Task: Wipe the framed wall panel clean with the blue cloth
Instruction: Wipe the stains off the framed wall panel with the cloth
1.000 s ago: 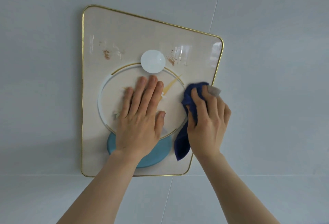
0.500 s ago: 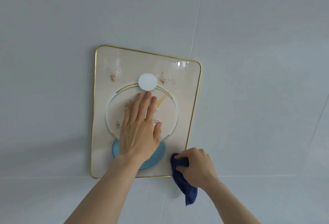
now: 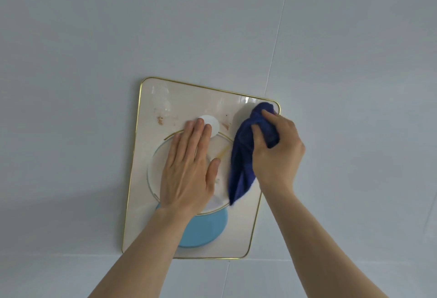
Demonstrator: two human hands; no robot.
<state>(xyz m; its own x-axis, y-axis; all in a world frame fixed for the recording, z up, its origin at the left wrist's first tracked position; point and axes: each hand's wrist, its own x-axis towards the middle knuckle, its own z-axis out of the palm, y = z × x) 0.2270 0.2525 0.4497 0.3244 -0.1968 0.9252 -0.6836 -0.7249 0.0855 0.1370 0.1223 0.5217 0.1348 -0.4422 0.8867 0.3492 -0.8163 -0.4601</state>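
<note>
Nearby, brown smears [image 3: 160, 120] beside left hand [image 3: 189, 167]

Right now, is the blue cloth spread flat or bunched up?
Bunched up. The blue cloth is crumpled in the right hand, a loose tail hanging down over the framed wall panel.

The wall [image 3: 94, 37] is covered in large, pale grey-blue tiles with a smooth, matte look. A thin vertical grout line [image 3: 279, 27] slants down on the right; a horizontal grout line [image 3: 59, 255] crosses low. Soft, even light falls on it, with a faint shadow [image 3: 59, 215] at lower left.
</note>
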